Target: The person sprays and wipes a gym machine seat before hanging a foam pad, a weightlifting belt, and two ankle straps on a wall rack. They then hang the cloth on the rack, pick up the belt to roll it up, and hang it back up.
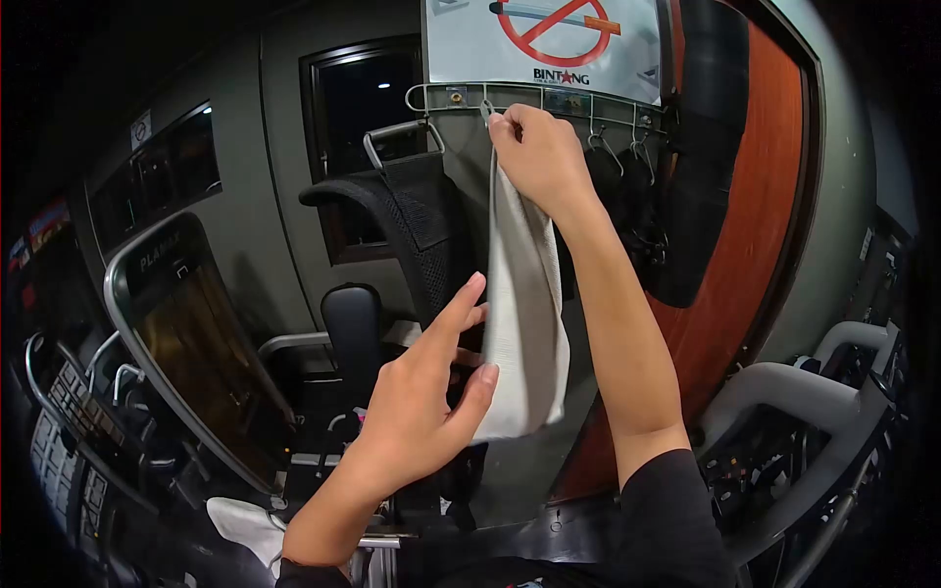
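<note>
A white towel (524, 333) hangs lengthwise in front of me, folded narrow, with its lower end loose. My right hand (537, 152) is closed in a pinch on the towel's top corner, right at a hook (486, 110) on the wall rack (529, 93). Whether the towel is looped over that hook is hidden by my fingers. Lower down, my left hand (417, 407) is beside the towel's left edge, fingers stretched out and apart. Its thumb touches or nearly touches the cloth, and some fingertips are partly hidden there.
Left of the towel hangs a black mesh belt (417, 211) with a metal bar handle. Black straps (637, 186) hang on hooks at right. A no-smoking sign (544, 44) is above the rack. Gym machines with a framed panel (191, 343) and grey tubes (799, 397) flank me.
</note>
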